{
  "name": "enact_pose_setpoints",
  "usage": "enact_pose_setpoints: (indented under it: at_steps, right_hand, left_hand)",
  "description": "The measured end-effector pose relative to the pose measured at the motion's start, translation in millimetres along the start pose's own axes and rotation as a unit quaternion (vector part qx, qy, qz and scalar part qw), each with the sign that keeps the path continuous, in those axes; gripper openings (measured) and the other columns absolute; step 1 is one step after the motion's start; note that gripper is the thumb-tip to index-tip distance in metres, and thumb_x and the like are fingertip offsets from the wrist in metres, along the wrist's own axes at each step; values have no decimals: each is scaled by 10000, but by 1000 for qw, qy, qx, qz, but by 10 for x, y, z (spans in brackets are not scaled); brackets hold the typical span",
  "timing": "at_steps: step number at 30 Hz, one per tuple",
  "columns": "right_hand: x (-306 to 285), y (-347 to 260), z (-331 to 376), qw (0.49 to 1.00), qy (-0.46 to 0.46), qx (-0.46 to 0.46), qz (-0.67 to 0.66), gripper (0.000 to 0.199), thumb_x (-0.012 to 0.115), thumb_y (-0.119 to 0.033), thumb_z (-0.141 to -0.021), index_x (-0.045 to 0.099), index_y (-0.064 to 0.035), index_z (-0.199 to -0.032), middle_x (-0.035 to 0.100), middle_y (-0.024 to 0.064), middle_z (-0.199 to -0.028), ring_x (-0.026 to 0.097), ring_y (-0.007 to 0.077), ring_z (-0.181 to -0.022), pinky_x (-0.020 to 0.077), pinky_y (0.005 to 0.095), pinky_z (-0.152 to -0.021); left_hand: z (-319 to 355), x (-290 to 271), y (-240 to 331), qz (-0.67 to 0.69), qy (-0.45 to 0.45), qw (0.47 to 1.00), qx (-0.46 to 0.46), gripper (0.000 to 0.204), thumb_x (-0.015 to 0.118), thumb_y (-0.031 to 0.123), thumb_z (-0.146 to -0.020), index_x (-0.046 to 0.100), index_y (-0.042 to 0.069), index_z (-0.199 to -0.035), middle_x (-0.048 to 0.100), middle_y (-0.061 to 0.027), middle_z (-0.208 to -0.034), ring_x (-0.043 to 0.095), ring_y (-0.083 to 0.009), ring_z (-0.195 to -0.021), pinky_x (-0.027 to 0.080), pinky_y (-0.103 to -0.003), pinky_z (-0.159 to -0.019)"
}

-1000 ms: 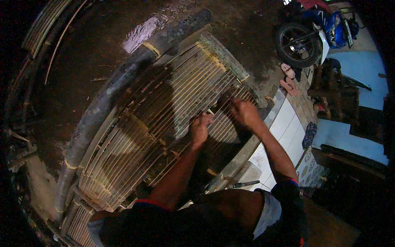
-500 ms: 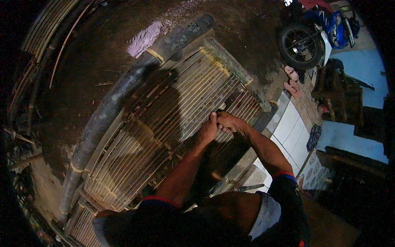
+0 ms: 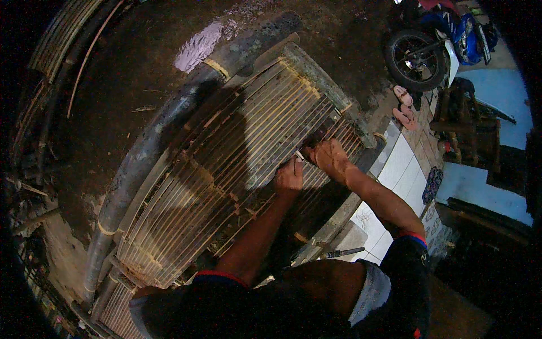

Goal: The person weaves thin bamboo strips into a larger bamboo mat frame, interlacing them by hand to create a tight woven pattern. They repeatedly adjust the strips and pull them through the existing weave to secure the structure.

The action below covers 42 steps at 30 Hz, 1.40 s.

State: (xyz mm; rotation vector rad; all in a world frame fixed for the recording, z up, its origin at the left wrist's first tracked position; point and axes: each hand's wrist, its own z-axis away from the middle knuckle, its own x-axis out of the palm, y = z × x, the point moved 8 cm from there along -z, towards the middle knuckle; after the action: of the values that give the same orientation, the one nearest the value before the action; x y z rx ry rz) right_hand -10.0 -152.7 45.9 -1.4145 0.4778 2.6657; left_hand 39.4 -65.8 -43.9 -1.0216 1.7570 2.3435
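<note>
Held the left hand (image 3: 289, 174) curled just beside the bent-fingered right hand (image 3: 330, 156), left forearm (image 3: 257, 240) extended forward, right forearm (image 3: 381, 200) slanted inward.

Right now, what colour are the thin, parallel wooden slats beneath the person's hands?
Yellowish tan where lit; the wooden slats show best in the head view.
</note>
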Motion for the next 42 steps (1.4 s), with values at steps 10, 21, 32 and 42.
enact_pose_setpoints:
  at_steps: [10, 21, 32, 42]
  right_hand:
    - [-237, 501, 489, 972, 198, 112, 64, 186, 584, -152, -906, 656, -119, -1075, 630, 155, -715, 618, 312, -587, 422, 414, -500]
    - [644, -15, 244, 745, 180, 161, -622, 245, 519, -212, -979, 604, 18, -988, 628, 191, -815, 590, 299, -708, 466, 411, -650]
    - [893, -76, 415, 658, 171, 280, -677, 338, 549, -351, -989, 623, -28, -1057, 656, 98, -847, 623, 223, -702, 505, 362, -663]
    - [503, 1123, 1514, 378, 529, 395, -650, 568, 355, -487, -1037, 438, -38, -1376, 509, 229, -1328, 648, 314, -953, 537, 419, -753]
  left_hand:
    - [-95, 34, -110, -50, -83, 984, -149, 429, 483, 415, -993, 661, 45, -866, 654, -210, -801, 634, -410, -733, 503, -520, -668]
    - [52, -119, 104, 197, -6, 979, -49, 289, 593, 233, -916, 705, 73, -1128, 690, -168, -1067, 647, -368, -974, 503, -430, -870]
    - [37, 20, -4, 169, -40, 984, 45, 135, 608, 110, -793, 691, 17, -842, 660, -168, -1036, 630, -369, -859, 511, -441, -735]
    - [117, 10, -296, 129, -63, 988, -55, 341, 594, 281, -885, 667, 39, -1115, 656, -244, -1068, 632, -405, -968, 520, -482, -824]
